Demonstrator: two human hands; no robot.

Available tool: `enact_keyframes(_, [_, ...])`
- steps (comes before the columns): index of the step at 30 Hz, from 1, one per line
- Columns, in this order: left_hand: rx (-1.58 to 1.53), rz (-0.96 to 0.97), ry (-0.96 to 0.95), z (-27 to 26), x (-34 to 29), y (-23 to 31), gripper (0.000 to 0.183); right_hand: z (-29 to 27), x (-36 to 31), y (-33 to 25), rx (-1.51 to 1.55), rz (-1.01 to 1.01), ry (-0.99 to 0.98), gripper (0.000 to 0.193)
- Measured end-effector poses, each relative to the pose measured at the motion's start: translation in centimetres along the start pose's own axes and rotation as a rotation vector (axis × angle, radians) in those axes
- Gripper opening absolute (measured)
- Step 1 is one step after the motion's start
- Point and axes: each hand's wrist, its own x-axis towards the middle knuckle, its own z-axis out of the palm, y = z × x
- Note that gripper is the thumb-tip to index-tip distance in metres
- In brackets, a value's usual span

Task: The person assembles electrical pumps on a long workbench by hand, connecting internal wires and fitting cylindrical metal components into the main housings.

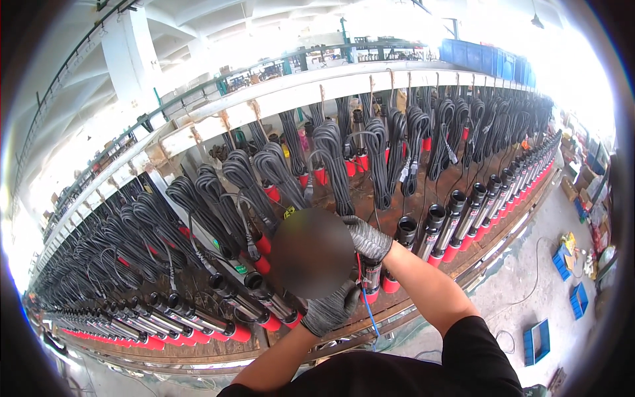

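Both my hands wear grey knitted gloves and meet at a round blurred patch in the middle of the head view. My left hand is below the patch, its fingers curled. My right hand reaches in from the right, fingers bent and partly covered by the blur. What either one grips is hidden. Just below my right hand stands a cylindrical pump with a red base. A blue wire and a red wire run down beside it. Bundles of coiled black cable hang just beyond my hands.
Rows of metal pumps with black tops and red bases stand along the brown bench on both sides. A white overhead rail carries the hanging cables. Blue bins lie on the floor at right; larger blue crates sit at the back.
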Motion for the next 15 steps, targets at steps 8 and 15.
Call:
enact_keyframes(8, [-0.004, 0.012, 0.008, 0.1, 0.7, -0.3, 0.014, -0.8, 0.5, 1.3, 0.0, -0.049, -0.028, 0.047])
enact_keyframes(15, [0.062, 0.003, 0.054, 0.6, 0.7, -0.6, 0.013, -1.0, 1.1, 2.5, 0.033, -0.051, -0.053, 0.05])
